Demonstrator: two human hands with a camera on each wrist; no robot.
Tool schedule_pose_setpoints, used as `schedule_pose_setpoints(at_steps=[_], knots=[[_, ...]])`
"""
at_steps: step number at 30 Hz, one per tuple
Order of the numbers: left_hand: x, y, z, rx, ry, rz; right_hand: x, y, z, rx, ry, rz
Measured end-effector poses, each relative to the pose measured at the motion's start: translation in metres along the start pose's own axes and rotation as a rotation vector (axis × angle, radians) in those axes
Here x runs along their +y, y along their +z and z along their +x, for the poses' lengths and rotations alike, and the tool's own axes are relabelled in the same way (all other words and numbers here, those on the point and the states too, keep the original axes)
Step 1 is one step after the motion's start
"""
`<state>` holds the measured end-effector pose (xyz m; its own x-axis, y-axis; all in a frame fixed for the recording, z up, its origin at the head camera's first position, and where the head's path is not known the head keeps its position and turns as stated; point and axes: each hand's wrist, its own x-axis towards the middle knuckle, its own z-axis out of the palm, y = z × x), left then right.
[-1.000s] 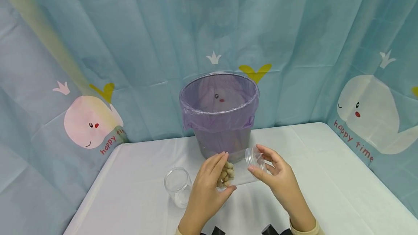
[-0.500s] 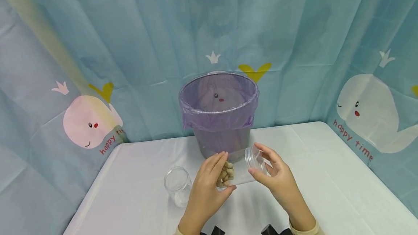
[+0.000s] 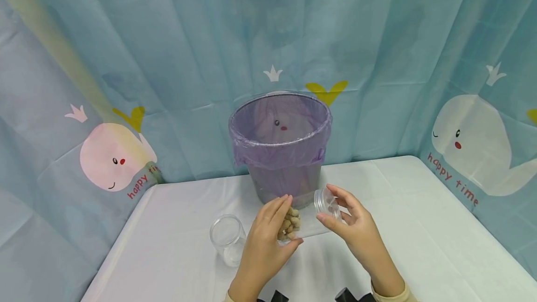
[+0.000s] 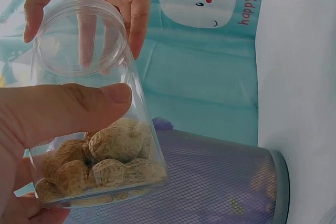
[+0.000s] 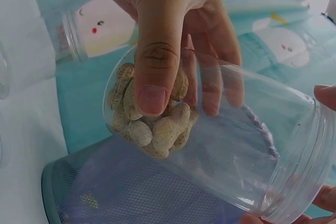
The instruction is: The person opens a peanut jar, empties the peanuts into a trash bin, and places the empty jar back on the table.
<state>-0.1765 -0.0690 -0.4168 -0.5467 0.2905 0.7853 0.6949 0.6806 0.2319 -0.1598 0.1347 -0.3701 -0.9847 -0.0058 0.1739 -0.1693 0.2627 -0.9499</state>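
A clear plastic jar [image 3: 310,223] with peanuts [image 3: 290,225] is held tilted on its side above the white table. My left hand [image 3: 263,241] grips its lower end, the thumb across the wall beside the peanuts, as the left wrist view shows. Around the ridged mouth end curl the thumb and fingers of my right hand [image 3: 356,227]. Whether a clear lid covers that end I cannot tell. In the right wrist view the peanuts [image 5: 165,129] lie gathered at the jar's bottom. Another clear jar [image 3: 226,239] stands upright left of my left hand.
A mesh bin [image 3: 285,181] with a purple liner bag [image 3: 278,155] stands just behind the hands. The white tabletop [image 3: 168,236] reaches out to both sides, and a blue curtain [image 3: 189,59] with printed whales hangs behind it.
Both hands keep their hold on the jar at almost the same spot. The right thumb has moved slightly at the mouth end, and the head view has shifted a little.
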Motion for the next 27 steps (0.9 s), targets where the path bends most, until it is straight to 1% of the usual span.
schedule_pose_setpoints(at_steps=[6,21,24,27], knots=[[0.0003,0.0000,0.0002,-0.001,0.001,-0.005,0.0008,-0.0005,-0.0012,-0.006,-0.014,-0.010],[0.0006,-0.0005,0.0003,-0.002,0.004,-0.003,0.0022,-0.0022,-0.0009,-0.044,-0.070,0.035],[0.0006,-0.0007,0.0005,-0.002,0.005,0.001,0.0009,-0.0018,-0.0002,-0.038,-0.059,0.033],[0.0007,-0.0009,0.0009,0.000,0.007,0.004,0.0002,-0.0017,0.0006,-0.009,-0.030,0.008]])
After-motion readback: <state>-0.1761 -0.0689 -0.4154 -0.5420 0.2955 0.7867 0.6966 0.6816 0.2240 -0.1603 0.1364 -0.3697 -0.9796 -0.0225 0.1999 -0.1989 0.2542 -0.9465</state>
